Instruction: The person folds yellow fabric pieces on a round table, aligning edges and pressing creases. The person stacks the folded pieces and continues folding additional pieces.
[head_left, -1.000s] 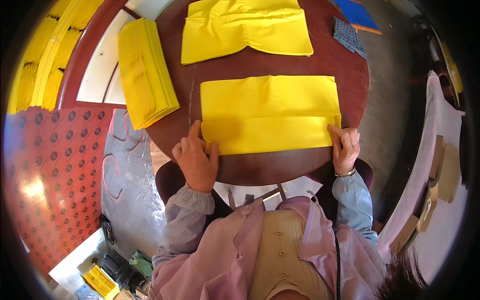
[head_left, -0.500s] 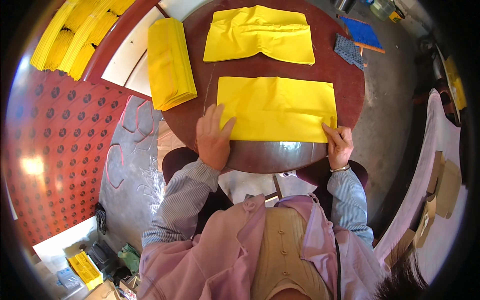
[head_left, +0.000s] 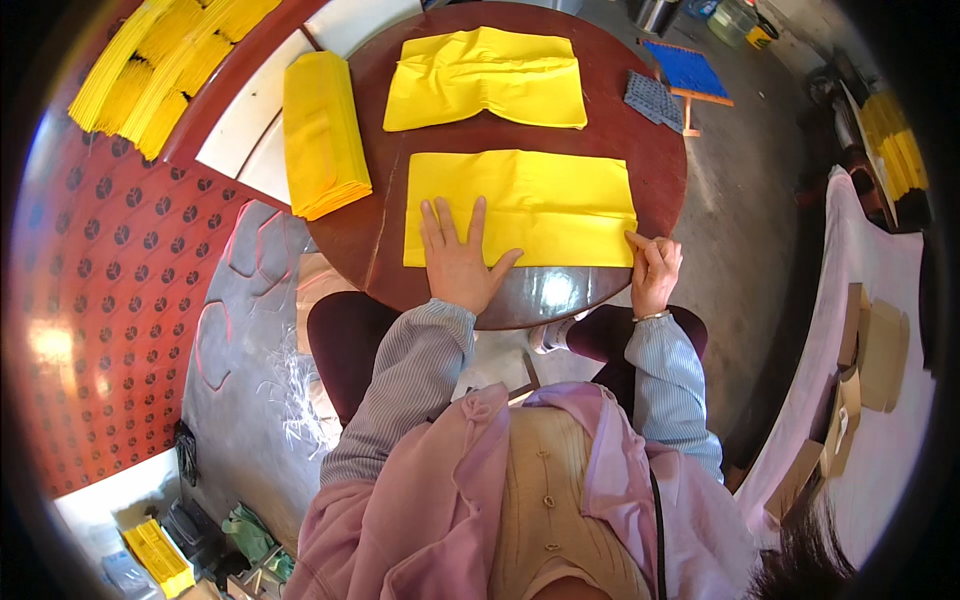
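A yellow folded sheet (head_left: 550, 205), cloth or bag material, lies flat near the front edge of the round dark-red table (head_left: 345, 215). My left hand (head_left: 462, 262) rests flat on its lower left part, fingers spread. At the sheet's lower right corner, my right hand (head_left: 655, 272) has its fingers bent and pinched on the edge. Farther back lies another yellow piece (head_left: 485, 80), creased, with its near edge bowed up in the middle. A thick stack of folded yellow pieces (head_left: 325, 130) sits at the table's left side.
More yellow stacks (head_left: 165, 65) lie on a surface at the upper left. To the right of the table are a blue panel (head_left: 688, 70) and a grey patterned cloth (head_left: 654, 98). Opened cardboard boxes (head_left: 880, 358) rest on a pale cloth-covered surface at far right.
My left hand has slid from the sheet's left edge inward onto its surface, fingers spreading. My right hand stays at the lower right corner. The whole view has shifted slightly.
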